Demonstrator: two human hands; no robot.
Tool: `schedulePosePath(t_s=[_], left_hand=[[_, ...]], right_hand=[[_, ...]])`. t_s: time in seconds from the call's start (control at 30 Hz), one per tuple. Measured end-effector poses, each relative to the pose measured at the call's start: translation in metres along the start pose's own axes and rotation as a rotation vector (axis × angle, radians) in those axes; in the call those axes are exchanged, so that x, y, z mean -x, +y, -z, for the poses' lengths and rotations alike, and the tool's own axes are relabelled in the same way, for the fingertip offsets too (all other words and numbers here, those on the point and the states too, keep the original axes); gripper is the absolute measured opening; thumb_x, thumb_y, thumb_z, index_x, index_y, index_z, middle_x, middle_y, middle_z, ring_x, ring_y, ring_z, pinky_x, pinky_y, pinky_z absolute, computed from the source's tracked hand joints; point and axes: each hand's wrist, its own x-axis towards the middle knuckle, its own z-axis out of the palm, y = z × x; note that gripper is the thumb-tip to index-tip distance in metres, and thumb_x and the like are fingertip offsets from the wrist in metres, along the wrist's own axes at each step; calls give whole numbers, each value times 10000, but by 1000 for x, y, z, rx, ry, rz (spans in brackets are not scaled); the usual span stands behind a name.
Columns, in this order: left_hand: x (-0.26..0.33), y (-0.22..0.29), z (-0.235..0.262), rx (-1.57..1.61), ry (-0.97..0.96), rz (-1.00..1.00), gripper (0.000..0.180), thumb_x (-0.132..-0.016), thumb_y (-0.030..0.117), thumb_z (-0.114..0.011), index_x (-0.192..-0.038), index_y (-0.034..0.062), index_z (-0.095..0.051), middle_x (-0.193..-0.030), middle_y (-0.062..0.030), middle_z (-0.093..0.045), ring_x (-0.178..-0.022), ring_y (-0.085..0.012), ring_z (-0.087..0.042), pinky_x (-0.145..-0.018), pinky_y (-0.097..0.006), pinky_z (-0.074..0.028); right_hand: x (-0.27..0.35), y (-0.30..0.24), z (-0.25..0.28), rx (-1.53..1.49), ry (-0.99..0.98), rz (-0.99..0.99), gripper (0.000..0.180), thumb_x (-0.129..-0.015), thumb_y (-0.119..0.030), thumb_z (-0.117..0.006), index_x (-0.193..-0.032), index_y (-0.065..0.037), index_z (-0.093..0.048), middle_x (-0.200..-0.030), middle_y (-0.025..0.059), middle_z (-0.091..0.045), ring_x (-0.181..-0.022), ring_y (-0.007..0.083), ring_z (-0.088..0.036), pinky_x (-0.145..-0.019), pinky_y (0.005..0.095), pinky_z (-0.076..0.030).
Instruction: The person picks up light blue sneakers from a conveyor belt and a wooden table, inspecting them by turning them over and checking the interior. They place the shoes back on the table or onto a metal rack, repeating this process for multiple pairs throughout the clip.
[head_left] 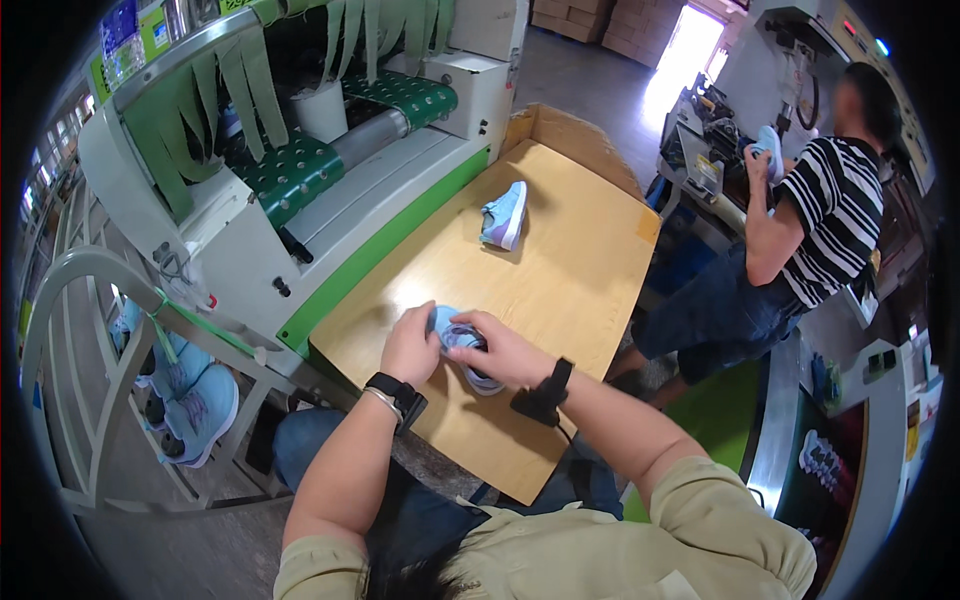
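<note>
A light blue sneaker (pixel 443 318) with a purple-grey collar is between my two hands, over the near part of a wooden tabletop (pixel 570 280). My left hand (pixel 411 345) grips one end of it from the left side. From the right, my right hand (pixel 503 352) closes over the collar and opening, its fingertips partly hidden inside. Whether the sole touches the tabletop cannot be made out. Farther up the table stands a second sneaker (pixel 505 216), light blue and purple with a white sole, apart from both hands.
Left of the table is a machine with a green perforated conveyor belt (pixel 300 180) and hanging green fabric strips (pixel 245 90). Blue shoes (pixel 200 412) sit on a metal rack (pixel 95 265) at lower left. A person in a striped shirt (pixel 825 215) holds a shoe (pixel 768 150) at right.
</note>
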Motion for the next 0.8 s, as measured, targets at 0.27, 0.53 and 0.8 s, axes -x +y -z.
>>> schedulePosePath(t_s=[0.27,0.53,0.8], left_hand=[[-7,-9,14,-21,58,81,489,-899,103,-618,-1373,9,-545,-1377,-247,-540,-1266,-431,-518,-1098,-480,-417],[-14,10,25,5,-60,81,474,-904,196,-624,-1336,3,-585,-1397,-262,-529,-1297,-425,-508,-1118,-467,-410],[-11,20,20,615,-62,204,613,-971,286,-641,-1478,7,-438,-1342,-211,-595,-1188,-335,-610,-1019,-434,-494]], right_hand=[[-163,44,56,592,273,87,688,-869,-255,-730,-1403,83,-459,-1525,310,-363,-1420,449,-357,-1174,469,-330],[-138,157,103,758,783,-263,886,-798,-178,-814,-1526,-4,-339,-1499,241,-453,-1393,393,-441,-1194,425,-343],[-35,159,101,-333,672,-468,796,-809,-168,-794,-1462,63,-402,-1347,183,-569,-1206,274,-595,-1018,376,-492]])
